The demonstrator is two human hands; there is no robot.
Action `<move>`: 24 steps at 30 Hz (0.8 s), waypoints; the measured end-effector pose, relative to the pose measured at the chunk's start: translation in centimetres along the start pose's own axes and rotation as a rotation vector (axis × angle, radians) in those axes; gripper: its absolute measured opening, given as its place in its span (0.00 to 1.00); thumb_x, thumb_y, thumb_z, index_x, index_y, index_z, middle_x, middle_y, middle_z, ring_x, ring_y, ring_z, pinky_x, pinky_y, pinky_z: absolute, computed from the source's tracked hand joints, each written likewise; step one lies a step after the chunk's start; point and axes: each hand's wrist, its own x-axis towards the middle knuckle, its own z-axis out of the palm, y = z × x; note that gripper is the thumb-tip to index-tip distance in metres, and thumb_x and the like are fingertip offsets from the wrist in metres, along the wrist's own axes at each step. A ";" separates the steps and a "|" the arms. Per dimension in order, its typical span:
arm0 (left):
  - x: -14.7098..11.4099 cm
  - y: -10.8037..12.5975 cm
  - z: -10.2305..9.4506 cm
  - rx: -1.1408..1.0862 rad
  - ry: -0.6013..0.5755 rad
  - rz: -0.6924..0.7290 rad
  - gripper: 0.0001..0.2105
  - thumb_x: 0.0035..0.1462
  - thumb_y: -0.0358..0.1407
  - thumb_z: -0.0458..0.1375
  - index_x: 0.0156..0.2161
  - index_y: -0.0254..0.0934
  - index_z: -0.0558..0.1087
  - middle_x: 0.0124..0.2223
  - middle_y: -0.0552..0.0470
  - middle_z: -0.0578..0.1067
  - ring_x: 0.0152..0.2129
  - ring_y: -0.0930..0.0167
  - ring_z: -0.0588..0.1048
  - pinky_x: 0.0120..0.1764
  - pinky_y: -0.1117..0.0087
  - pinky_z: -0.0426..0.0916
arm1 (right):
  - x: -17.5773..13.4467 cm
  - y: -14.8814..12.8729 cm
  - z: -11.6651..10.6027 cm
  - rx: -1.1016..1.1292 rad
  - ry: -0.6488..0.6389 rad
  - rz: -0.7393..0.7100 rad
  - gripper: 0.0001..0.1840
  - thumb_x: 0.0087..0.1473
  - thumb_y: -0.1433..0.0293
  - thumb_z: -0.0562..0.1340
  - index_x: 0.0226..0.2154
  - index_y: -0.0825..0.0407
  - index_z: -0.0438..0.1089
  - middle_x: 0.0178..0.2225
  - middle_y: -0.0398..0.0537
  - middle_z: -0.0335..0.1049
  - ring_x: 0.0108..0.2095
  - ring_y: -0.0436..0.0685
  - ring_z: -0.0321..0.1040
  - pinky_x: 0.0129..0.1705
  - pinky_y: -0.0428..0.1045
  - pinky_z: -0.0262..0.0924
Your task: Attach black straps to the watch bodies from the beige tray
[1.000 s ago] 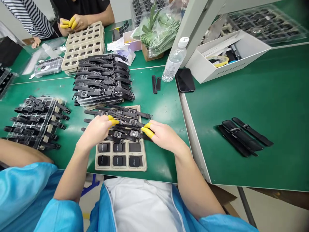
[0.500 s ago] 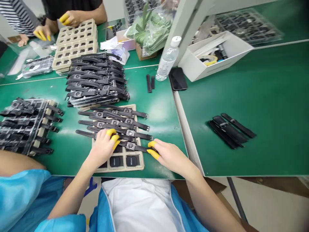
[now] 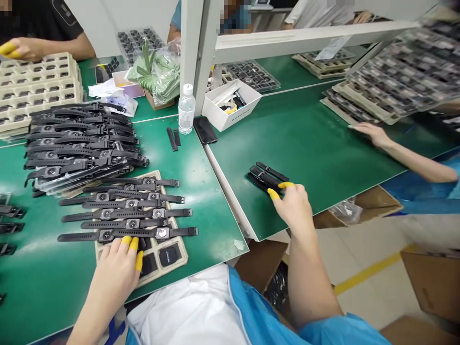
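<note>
Fingers point(image 3: 139, 261) of left hand point(image 3: 117, 266) rest at square black-strapped watches point(image 3: 132, 204) on beige moulded tray point(image 3: 181, 244), right hand's point(image 3: 295, 208) at flat black straps point(image 3: 264, 176) on green counter point(image 3: 280, 136); cannot tell if pinching.

Black smartwatches point(image 3: 132, 224) lie in staggered rows across a beige moulded tray point(image 3: 155, 256), their backs turned up so that the round sensor windows show. The straps stretch out nearly flat from side to side, overlapping in places and reaching past both long sides of the tray, with buckles along the right. The tray lies on a green tabletop point(image 3: 212, 201); in its nearest right compartment sits a rounded-square black case point(image 3: 167, 257) with pale lettering. On the adjoining green surface point(image 3: 305, 124), black watch straps point(image 3: 264, 176) lie bunched lengthwise and slanted, buckles visible at the far end, near end partly covered.
</note>
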 end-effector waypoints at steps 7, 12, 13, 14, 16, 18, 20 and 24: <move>1.0 3.3 -0.4 0.094 0.015 -0.187 0.10 0.65 0.31 0.53 0.36 0.32 0.77 0.39 0.38 0.76 0.39 0.55 0.73 0.40 0.57 0.66 | 1.1 1.9 1.7 0.005 -0.016 -0.100 0.21 0.65 0.63 0.50 0.46 0.56 0.73 0.46 0.65 0.72 0.46 0.70 0.69 0.42 0.59 0.62; 1.1 3.2 -0.8 0.005 -0.086 -0.259 0.10 0.67 0.28 0.54 0.36 0.33 0.77 0.38 0.40 0.77 0.39 0.56 0.75 0.40 0.58 0.68 | 1.2 1.7 0.3 0.343 0.298 -0.098 0.16 0.54 0.56 0.59 0.36 0.51 0.73 0.40 0.63 0.72 0.40 0.71 0.71 0.42 0.63 0.64; 1.0 2.7 -1.4 -0.048 -0.108 -0.253 0.10 0.67 0.29 0.54 0.35 0.33 0.77 0.38 0.41 0.78 0.40 0.56 0.75 0.40 0.58 0.69 | 1.2 0.8 -0.4 0.480 0.419 -0.073 0.15 0.50 0.56 0.62 0.34 0.50 0.73 0.39 0.61 0.73 0.38 0.70 0.72 0.42 0.64 0.65; 0.9 2.2 -2.0 -0.120 -0.123 -0.245 0.09 0.67 0.30 0.55 0.36 0.34 0.77 0.37 0.43 0.78 0.39 0.57 0.76 0.40 0.59 0.70 | 1.1 -0.5 -1.3 0.636 0.532 -0.043 0.14 0.47 0.56 0.65 0.31 0.49 0.72 0.38 0.59 0.73 0.37 0.70 0.72 0.42 0.65 0.65; 1.1 1.0 -3.8 -0.321 -0.108 -0.248 0.07 0.68 0.34 0.56 0.38 0.36 0.76 0.38 0.45 0.79 0.38 0.60 0.77 0.40 0.62 0.71 | 0.4 -4.1 -3.0 0.981 0.658 0.006 0.15 0.44 0.56 0.69 0.27 0.48 0.70 0.31 0.54 0.72 0.31 0.66 0.71 0.39 0.64 0.66; 2.0 0.0 -5.5 -0.584 -0.016 -0.314 0.07 0.69 0.38 0.55 0.45 0.38 0.73 0.41 0.46 0.79 0.38 0.63 0.79 0.40 0.64 0.72 | -1.1 -8.9 -4.5 1.325 0.502 -0.042 0.18 0.46 0.53 0.70 0.27 0.49 0.69 0.25 0.48 0.70 0.24 0.59 0.68 0.33 0.60 0.67; 4.1 -0.5 -6.3 -0.880 0.127 -0.384 0.09 0.70 0.40 0.53 0.49 0.40 0.69 0.45 0.47 0.80 0.40 0.64 0.80 0.40 0.66 0.73 | -3.2 -14.3 -5.4 1.594 0.124 -0.115 0.20 0.46 0.53 0.72 0.32 0.48 0.69 0.20 0.40 0.65 0.19 0.54 0.62 0.23 0.52 0.62; 9.6 -0.7 -4.6 -1.184 0.416 -0.346 0.12 0.67 0.36 0.53 0.53 0.37 0.63 0.47 0.43 0.78 0.42 0.66 0.79 0.44 0.65 0.74 | -7.3 -23.5 -4.7 1.633 -0.806 -0.322 0.21 0.55 0.50 0.68 0.37 0.49 0.68 0.21 0.38 0.65 0.19 0.50 0.60 0.20 0.46 0.59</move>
